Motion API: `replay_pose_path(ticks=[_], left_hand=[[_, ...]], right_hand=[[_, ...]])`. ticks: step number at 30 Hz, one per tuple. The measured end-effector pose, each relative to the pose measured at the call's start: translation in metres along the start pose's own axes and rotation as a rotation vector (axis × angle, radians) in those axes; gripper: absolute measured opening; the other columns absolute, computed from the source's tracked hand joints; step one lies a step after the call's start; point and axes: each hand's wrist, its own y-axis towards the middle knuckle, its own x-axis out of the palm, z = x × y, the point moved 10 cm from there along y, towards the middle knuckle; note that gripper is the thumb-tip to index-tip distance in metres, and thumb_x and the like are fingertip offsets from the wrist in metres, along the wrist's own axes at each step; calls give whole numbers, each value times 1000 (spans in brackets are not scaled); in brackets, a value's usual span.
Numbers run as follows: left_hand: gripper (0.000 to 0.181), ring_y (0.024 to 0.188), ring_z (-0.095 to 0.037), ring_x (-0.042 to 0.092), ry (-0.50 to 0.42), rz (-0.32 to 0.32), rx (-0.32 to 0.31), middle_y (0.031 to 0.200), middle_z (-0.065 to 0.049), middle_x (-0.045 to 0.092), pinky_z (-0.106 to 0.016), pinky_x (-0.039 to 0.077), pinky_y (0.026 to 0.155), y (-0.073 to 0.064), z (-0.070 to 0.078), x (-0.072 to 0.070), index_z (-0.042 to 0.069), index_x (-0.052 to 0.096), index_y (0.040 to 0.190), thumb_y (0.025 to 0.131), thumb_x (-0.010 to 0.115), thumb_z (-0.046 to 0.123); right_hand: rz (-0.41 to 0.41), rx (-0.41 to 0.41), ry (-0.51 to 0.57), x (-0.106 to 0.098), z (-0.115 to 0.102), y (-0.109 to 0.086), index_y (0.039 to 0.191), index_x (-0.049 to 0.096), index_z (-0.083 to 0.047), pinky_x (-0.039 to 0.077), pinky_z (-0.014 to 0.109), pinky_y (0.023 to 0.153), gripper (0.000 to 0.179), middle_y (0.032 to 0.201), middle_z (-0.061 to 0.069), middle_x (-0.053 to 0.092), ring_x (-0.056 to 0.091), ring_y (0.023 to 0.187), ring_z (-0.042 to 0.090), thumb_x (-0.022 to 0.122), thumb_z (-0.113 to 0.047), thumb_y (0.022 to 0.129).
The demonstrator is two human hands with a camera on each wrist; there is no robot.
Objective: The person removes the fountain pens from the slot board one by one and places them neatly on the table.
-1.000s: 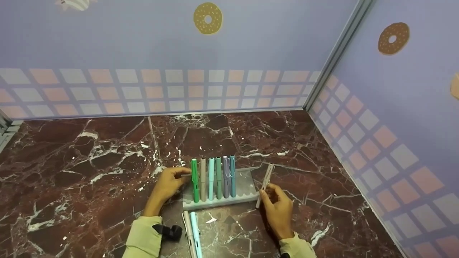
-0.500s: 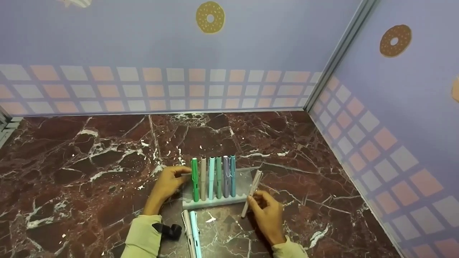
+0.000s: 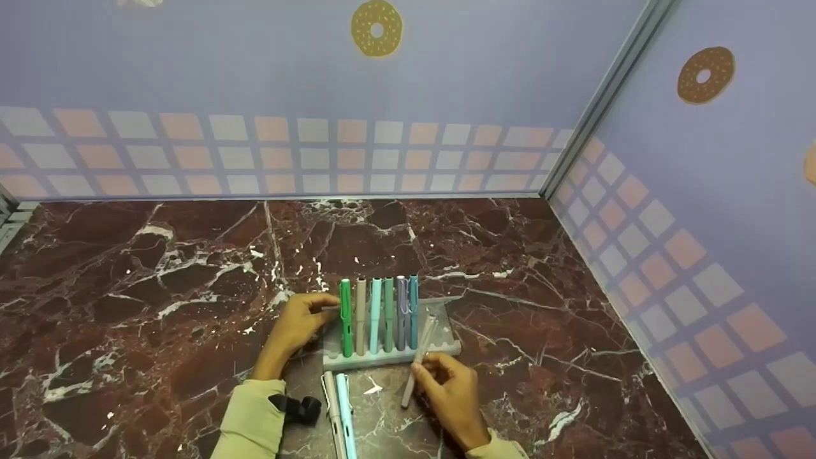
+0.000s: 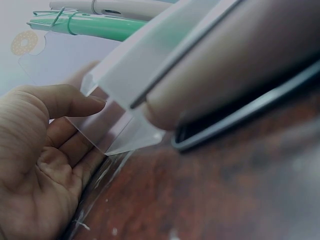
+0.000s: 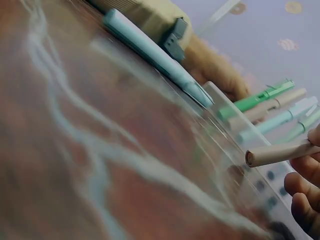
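My left hand point(image 3: 298, 324) holds the left end of a clear plastic pen stand point(image 3: 440, 325), with the thumb against its side wall in the left wrist view. A row of several capped pens stands in it, from a bright green pen point(image 3: 346, 319) at the left to a blue pen point(image 3: 414, 312). A beige pen point(image 5: 277, 153) is pinched between the thumb and fingers of my right hand point(image 3: 454, 390). It slants in front of the stand's right half, its lower end toward me.
Before the stand, a grey-beige pen point(image 3: 335, 417) and a light blue pen point(image 3: 347, 421) lie side by side on the dark red marbled table point(image 3: 191, 350). A black wrist camera point(image 3: 303, 410) sits at the left sleeve. Patterned walls point(image 3: 446, 76) enclose the back and right.
My right hand has moved left and toward me with the beige pen, from beside the stand's right end to in front of it. The left hand stays at the stand's left end.
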Motion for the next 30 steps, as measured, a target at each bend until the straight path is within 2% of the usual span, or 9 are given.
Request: replay_pose_path(ticks=[4, 9, 17, 23, 26, 30], left_hand=[[15, 89, -18, 68, 21, 4, -17, 102, -16, 75, -22, 53, 78, 0, 0, -1, -2, 76, 100, 87, 70, -6], [15, 95, -23, 69, 36, 0, -41, 103, -14, 76, -24, 53, 83, 1, -3, -1, 0, 76, 101, 87, 71, -3], [15, 96, -23, 69, 42, -4, -33, 104, -14, 76, -24, 52, 84, 1, -3, 0, 1, 76, 101, 88, 70, -2], [15, 96, -23, 69, 38, -6, -20, 103, -13, 76, -24, 53, 84, 0, -1, -1, 1, 76, 101, 88, 70, -3], [15, 94, -21, 69, 26, -8, -14, 103, -15, 76, -23, 53, 83, 0, 0, 0, 0, 76, 101, 88, 70, -4], [16, 93, -20, 69, 23, -12, -12, 103, -16, 75, -23, 53, 83, 0, 1, 0, -1, 75, 102, 87, 70, -4]], right_hand=[[-42, 7, 8, 11, -5, -5, 84, 70, 3, 50, 21, 46, 7, 70, 11, 71, 57, 53, 4, 75, 7, 81], [-74, -31, 20, 23, -8, -11, 83, 70, 2, 50, 21, 43, 7, 65, 10, 70, 58, 50, 4, 75, 8, 82], [-149, -29, 55, 48, 13, -22, 85, 71, 1, 47, 19, 39, 6, 69, 10, 72, 55, 49, -1, 75, 3, 83], [-195, -72, 68, 64, 1, -28, 85, 71, 2, 50, 19, 45, 6, 71, 10, 73, 55, 55, -1, 76, 0, 83], [-200, -103, 47, 68, -7, -28, 83, 70, 3, 50, 19, 46, 6, 70, 11, 72, 54, 55, -2, 76, 3, 82], [-206, -89, 19, 69, -2, -28, 82, 71, -1, 48, 19, 46, 7, 69, 8, 71, 51, 55, -4, 78, 0, 82]])
